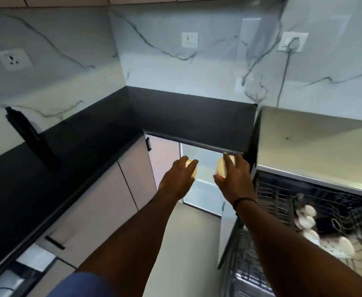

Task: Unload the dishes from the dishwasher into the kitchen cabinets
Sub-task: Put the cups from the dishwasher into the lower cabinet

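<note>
Black countertop corner; left hand and right hand each grip a cream cup.

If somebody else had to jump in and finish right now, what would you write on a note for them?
Left hand: grips a small cream dish, held out in front of the open lower cabinet under the black counter.
Right hand: grips a second cream dish at the same opening.
Done: both dishes are out of the dishwasher.
Left: neither is set down inside the cabinet yet. Several white dishes sit in the pulled-out dishwasher rack on the right; put those away too.
</note>
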